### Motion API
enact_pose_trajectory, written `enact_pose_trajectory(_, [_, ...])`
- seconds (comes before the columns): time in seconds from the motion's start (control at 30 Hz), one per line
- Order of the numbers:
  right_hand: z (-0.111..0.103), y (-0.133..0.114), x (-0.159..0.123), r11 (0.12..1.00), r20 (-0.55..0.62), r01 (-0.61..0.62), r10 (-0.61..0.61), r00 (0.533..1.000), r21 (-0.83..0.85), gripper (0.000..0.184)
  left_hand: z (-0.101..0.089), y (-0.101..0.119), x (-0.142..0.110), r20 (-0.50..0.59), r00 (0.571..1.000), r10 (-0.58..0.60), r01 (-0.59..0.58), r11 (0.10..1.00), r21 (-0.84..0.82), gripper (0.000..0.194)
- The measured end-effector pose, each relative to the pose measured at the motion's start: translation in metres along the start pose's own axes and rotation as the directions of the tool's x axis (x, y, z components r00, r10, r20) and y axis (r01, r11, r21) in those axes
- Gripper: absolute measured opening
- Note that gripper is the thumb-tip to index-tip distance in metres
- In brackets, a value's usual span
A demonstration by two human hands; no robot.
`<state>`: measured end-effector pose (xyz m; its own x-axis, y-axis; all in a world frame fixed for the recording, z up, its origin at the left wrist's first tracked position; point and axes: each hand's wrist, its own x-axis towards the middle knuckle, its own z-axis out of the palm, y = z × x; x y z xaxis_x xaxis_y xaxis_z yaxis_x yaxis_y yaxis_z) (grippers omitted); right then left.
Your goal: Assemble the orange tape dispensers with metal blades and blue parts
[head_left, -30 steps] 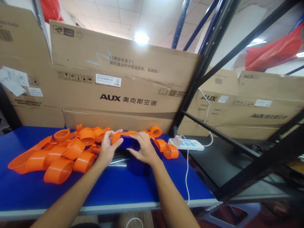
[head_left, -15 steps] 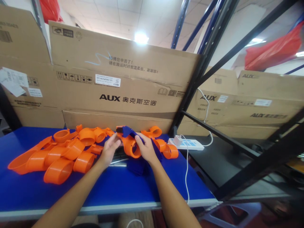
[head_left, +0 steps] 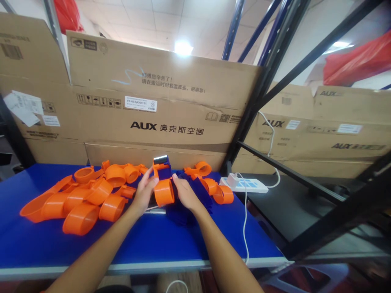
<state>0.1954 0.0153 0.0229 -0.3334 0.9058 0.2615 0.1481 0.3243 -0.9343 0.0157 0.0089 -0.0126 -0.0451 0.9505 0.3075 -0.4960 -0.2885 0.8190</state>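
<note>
Both hands hold one orange plastic tape-dispenser frame (head_left: 164, 191) with a dark blue insert and a metal blade at its top, tilted up above the blue table (head_left: 152, 240). My left hand (head_left: 146, 192) grips its left side, fingers curled. On the other side, my right hand (head_left: 184, 194) pinches the frame, thumb near the blue part. Under the hands lies a heap of dark blue parts (head_left: 186, 211).
A pile of several orange frames (head_left: 82, 199) lies to the left, a few more orange frames (head_left: 214, 189) to the right. A white power strip (head_left: 247, 185) with a cable sits beyond the table's right edge. Cardboard boxes (head_left: 159, 110) wall the back; black rack bars (head_left: 290, 171) cross at right.
The held piece was turned from lying flat to standing on end, blade upward. Both hands shifted slightly with it.
</note>
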Motion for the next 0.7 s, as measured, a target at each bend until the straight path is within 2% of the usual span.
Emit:
enact_pose_trajectory(0.13, [-0.003, 0.0, 0.0, 0.997, 0.046, 0.019, -0.023, 0.999, 0.073, 0.061, -0.004, -0.002, 0.005, -0.081, 0.997, 0.005, -0.003, 1.0, 0.024, 0.076])
enact_pose_trajectory(0.27, [0.001, 0.001, 0.0, 0.994, 0.099, 0.02, -0.031, 0.995, 0.112, 0.074, -0.003, -0.001, 0.007, -0.078, 0.997, -0.001, 0.004, 0.999, 0.041, 0.061])
enact_pose_trajectory(0.43, [0.01, 0.003, 0.003, 0.99, -0.053, -0.02, 0.028, 0.998, 0.14, 0.058, 0.0, -0.002, 0.006, 0.014, 1.0, -0.007, 0.006, 0.994, 0.105, 0.063])
enact_pose_trajectory(0.5, [0.013, 0.005, 0.005, 0.979, -0.074, -0.052, 0.068, 0.995, 0.197, 0.052, 0.0, -0.005, 0.005, 0.018, 1.0, 0.005, -0.008, 0.987, 0.16, 0.065])
enact_pose_trajectory(0.6, [0.017, 0.007, 0.007, 0.953, -0.064, -0.092, 0.115, 0.991, 0.288, 0.049, -0.002, -0.004, 0.005, -0.046, 0.996, 0.076, -0.059, 0.953, 0.296, 0.059])
enact_pose_trajectory(0.7, [0.019, 0.007, 0.008, 0.931, -0.061, -0.114, 0.144, 0.988, 0.348, 0.05, -0.004, 0.011, 0.005, -0.105, 0.978, 0.182, -0.108, 0.863, 0.493, 0.057])
